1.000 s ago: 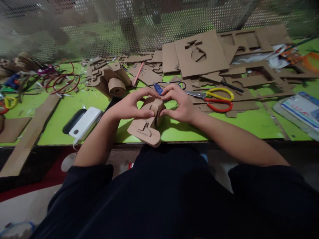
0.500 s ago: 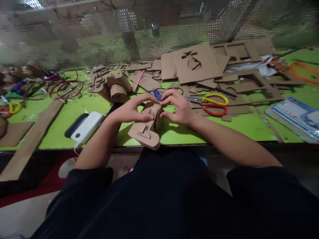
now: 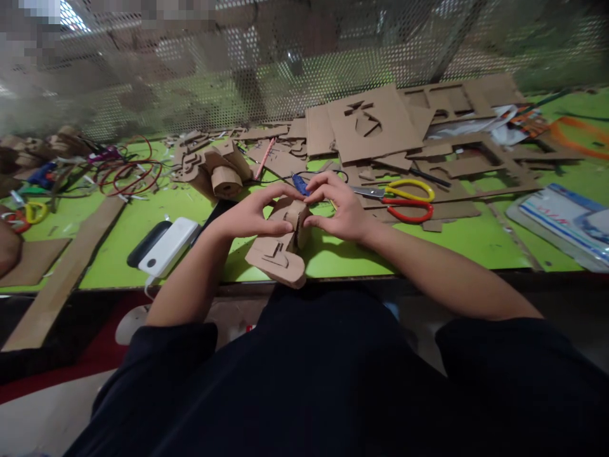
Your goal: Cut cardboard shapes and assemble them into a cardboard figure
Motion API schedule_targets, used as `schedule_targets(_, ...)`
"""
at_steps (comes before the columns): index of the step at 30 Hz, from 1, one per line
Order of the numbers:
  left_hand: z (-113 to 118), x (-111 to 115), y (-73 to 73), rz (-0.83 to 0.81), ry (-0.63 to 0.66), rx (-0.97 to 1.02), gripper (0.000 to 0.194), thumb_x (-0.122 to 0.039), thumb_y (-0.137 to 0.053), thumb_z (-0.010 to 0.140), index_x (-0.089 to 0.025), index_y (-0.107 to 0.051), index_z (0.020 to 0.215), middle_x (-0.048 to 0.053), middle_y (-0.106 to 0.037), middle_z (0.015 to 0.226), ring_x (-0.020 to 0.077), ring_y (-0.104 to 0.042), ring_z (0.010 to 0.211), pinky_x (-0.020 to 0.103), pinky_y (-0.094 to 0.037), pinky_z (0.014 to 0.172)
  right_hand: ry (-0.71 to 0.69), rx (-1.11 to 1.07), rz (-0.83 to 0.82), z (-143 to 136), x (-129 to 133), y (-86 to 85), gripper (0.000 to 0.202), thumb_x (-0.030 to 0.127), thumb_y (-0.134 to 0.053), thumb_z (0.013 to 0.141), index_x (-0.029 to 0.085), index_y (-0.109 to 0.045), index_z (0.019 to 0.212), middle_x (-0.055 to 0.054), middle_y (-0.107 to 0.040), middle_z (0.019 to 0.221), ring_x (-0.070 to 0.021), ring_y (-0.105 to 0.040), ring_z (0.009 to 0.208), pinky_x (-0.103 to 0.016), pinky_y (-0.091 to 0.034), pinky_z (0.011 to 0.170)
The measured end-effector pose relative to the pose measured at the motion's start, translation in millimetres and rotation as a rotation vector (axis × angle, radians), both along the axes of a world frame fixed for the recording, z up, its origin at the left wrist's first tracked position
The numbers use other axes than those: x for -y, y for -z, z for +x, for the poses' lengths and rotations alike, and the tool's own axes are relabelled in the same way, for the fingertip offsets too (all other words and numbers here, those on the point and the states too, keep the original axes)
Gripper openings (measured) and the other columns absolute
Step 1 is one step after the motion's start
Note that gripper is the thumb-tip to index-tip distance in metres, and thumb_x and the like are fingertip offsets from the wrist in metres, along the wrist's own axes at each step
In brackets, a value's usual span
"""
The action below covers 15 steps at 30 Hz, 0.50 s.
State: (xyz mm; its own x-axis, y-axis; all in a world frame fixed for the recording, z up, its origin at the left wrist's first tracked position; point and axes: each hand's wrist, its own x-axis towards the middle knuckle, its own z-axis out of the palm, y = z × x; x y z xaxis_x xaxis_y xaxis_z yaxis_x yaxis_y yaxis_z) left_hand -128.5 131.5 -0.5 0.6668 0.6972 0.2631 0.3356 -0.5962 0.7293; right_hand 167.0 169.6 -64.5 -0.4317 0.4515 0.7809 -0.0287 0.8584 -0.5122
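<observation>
A folded cardboard piece [image 3: 278, 257] with an L-shaped slot lies at the front edge of the green table. My left hand [image 3: 254, 212] grips its upper part, thumb on the near face and fingers over the top. From the right, my right hand [image 3: 337, 206] holds the rounded end of the same piece between thumb and fingers. Just behind my fingertips is a blue tool [image 3: 301, 184] with a black cable. Scissors [image 3: 397, 198] with one yellow and one red handle lie right of my right hand. A second cardboard assembly [image 3: 214, 170] stands behind my left hand.
Cardboard sheets [image 3: 375, 124] and offcuts pile up at the back before a perforated screen [image 3: 285, 82]. A white power bank [image 3: 169, 247] lies at left, a plastic packet [image 3: 566, 219] at right. Someone's hand [image 3: 8, 244] shows at the far left edge.
The view has shifted slightly. Both hands keep nearly the same hold on the cardboard piece, which looks almost unmoved.
</observation>
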Motion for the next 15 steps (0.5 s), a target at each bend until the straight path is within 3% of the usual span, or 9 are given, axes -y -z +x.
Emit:
schedule_targets(4,-0.8,-2.2,-0.2,0.038,0.029,0.012,0.071,-0.056,-0.101,0.093,-0.030,-0.080,0.156,0.015,-0.081,0.155,0.0331,-0.079,0.142,0.042,-0.063,0.119,0.013,0.019,-0.051,-0.6,2.1,-1.1,0.055,0.074,-0.102,0.090,0.027,-0.081,0.113,-0.012,-0.074,0.133,-0.0337,-0.072,0.125,-0.059,-0.063,0.113)
schedule_targets(9,-0.8,-3.8,-0.9,0.046,0.037,0.000,0.070,-0.058,-0.101,0.093,-0.029,-0.081,0.154,0.015,-0.083,0.152,0.0333,-0.079,0.143,0.043,-0.063,0.123,0.038,0.037,-0.119,-0.9,4.1,-5.4,0.074,0.087,-0.099,0.084,0.028,-0.074,0.119,-0.011,-0.072,0.132,-0.0317,-0.069,0.120,-0.047,-0.064,0.095)
schedule_targets(15,-0.7,-3.1,-0.1,0.034,0.042,0.013,0.070,-0.056,-0.101,0.094,-0.029,-0.081,0.154,0.015,-0.082,0.153,0.0326,-0.078,0.141,0.040,-0.064,0.116,0.018,0.051,-0.105,1.1,-1.4,-4.6,0.084,0.089,-0.101,0.081,0.030,-0.071,0.133,-0.011,-0.069,0.137,-0.0297,-0.069,0.119,-0.045,-0.065,0.096)
